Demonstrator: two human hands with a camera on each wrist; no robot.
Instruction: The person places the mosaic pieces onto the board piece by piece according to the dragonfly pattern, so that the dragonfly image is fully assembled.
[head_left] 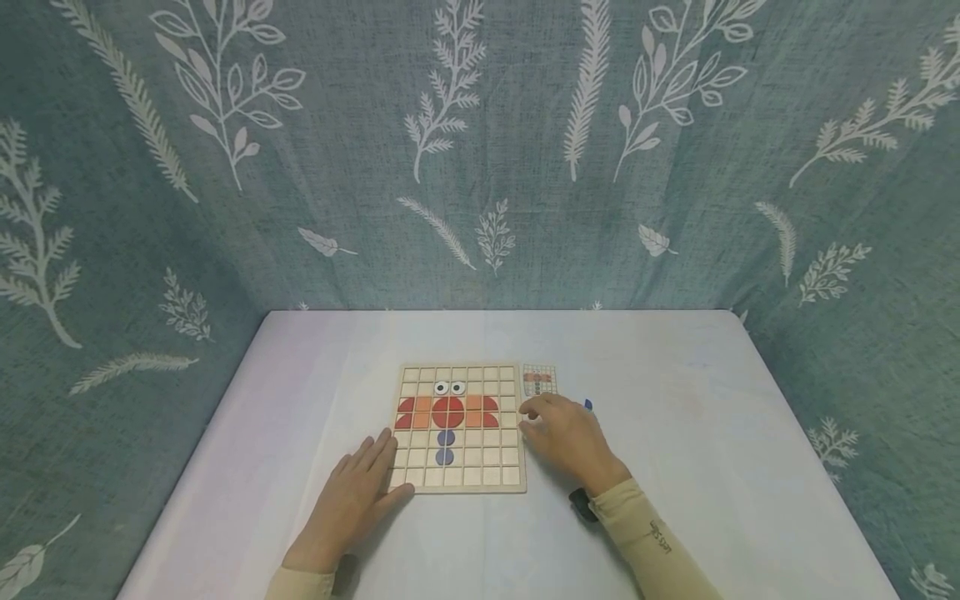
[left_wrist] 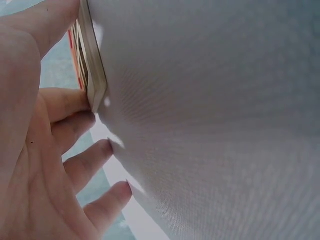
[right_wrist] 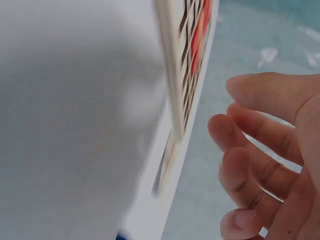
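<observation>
A wooden grid board (head_left: pixel 459 488) lies on the table, set with red, orange and blue-purple pieces and two round eye pieces (head_left: pixel 450 388). Two red half-round groups flank a red disc (head_left: pixel 447 412), with small blue-purple discs (head_left: pixel 445 447) below. My left hand (head_left: pixel 352 496) rests at the board's lower left corner; in the left wrist view its thumb and forefinger touch the board's rim (left_wrist: pixel 98 82). Over the board's right edge hovers my right hand (head_left: pixel 570 437), fingers loosely bent. The right wrist view shows nothing between its thumb and fingertips (right_wrist: pixel 225 129).
A small pattern card (head_left: pixel 539 379) lies beside the board's upper right corner, bearing a similar picture. Just beyond the right hand a small blue thing (head_left: pixel 588 405) shows partly. Leaf-patterned cloth (head_left: pixel 480 167) hangs behind and along both sides of the white table (head_left: pixel 675 375).
</observation>
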